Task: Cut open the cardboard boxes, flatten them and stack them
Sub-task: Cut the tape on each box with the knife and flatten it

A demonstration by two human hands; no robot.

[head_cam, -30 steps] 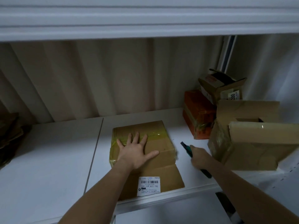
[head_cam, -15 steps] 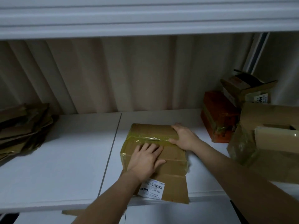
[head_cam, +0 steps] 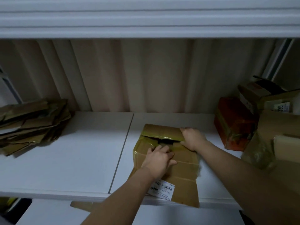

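A brown cardboard box (head_cam: 183,169) wrapped in yellowish tape lies on the white shelf (head_cam: 81,159), a white shipping label at its near end. Its top has split along the tape seam, showing a dark gap. My left hand (head_cam: 159,159) lies on the near panel with its fingers curled into the gap. My right hand (head_cam: 192,138) grips the right end of the far flap (head_cam: 160,131), which stands slightly raised. No cutter is visible.
A pile of flattened cardboard (head_cam: 30,124) lies at the left of the shelf. At the right stand an orange box (head_cam: 233,122) and several open brown boxes (head_cam: 279,143). A shelf edge runs overhead. A cardboard scrap (head_cam: 82,205) pokes out below the shelf front.
The cutter seen in my right hand one second ago is gone from view. That hand moved onto the box's far flap, and the taped seam has come open. The view shifted left.
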